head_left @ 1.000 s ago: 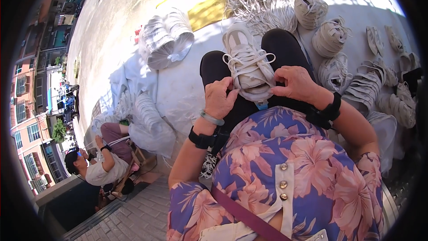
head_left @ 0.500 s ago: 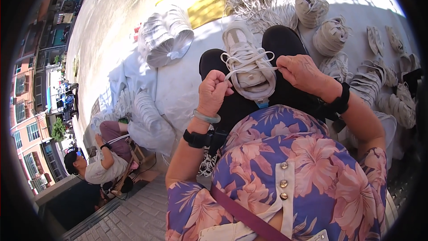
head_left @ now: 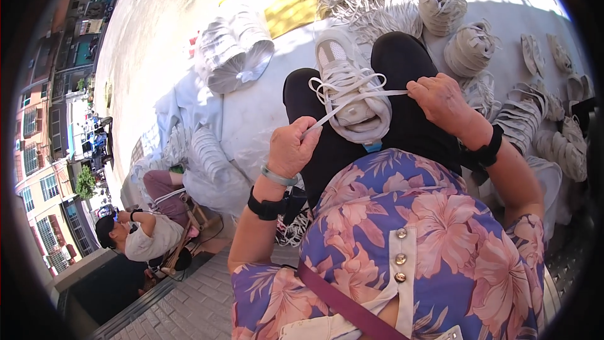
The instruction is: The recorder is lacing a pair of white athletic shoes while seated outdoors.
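The pale shoe (head_left: 352, 88) sits between my knees (head_left: 402, 60), toe toward eleven o'clock; from it, between seven and eight, my left hand (head_left: 293, 146) pinches a lace strand (head_left: 336, 113); at three, my right hand (head_left: 443, 104) pinches another, pulled straight

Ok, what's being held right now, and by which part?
The white shoelace: the left hand and right hand each pinch a length running out from the shoe.
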Demonstrator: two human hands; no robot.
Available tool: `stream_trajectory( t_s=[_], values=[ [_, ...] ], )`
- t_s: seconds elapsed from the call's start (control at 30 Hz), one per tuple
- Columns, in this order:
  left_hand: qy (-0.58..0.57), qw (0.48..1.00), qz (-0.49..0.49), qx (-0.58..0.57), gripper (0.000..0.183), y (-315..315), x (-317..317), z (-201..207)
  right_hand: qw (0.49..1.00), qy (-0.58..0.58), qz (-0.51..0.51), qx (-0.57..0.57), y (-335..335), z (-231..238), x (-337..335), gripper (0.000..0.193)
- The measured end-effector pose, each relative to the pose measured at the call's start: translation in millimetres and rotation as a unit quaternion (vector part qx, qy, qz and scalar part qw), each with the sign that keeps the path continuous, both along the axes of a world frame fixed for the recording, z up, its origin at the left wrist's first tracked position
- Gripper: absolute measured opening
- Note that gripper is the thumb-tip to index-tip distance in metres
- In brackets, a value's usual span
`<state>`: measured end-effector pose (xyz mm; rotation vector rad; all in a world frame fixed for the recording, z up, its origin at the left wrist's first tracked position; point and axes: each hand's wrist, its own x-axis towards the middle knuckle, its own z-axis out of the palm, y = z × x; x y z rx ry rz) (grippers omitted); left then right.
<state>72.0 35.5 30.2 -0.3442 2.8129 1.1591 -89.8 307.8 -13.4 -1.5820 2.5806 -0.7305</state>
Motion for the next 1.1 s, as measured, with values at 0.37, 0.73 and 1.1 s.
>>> stream_trajectory(
  t_s=[0.37, 0.73, 1.1],
  values=[
    [0.135, 0.948, -0.099, -0.269, 0.008, -7.0, -14.6, 6.4, 0.983, 0.145, -0.008, -0.109, -20.3, 29.3, -23.6, 0.022],
    [0.078, 0.944, -0.084, -0.311, 0.008, -17.3, 18.6, -21.5, 0.994, 0.045, -0.077, -0.060, 3.5, 17.3, 1.0, 0.015],
    [0.068, 0.995, 0.047, -0.061, 0.010, -11.0, 18.6, -31.8, 0.886, -0.395, -0.158, -0.186, -9.7, -1.9, 20.5, 0.013]
  ],
)
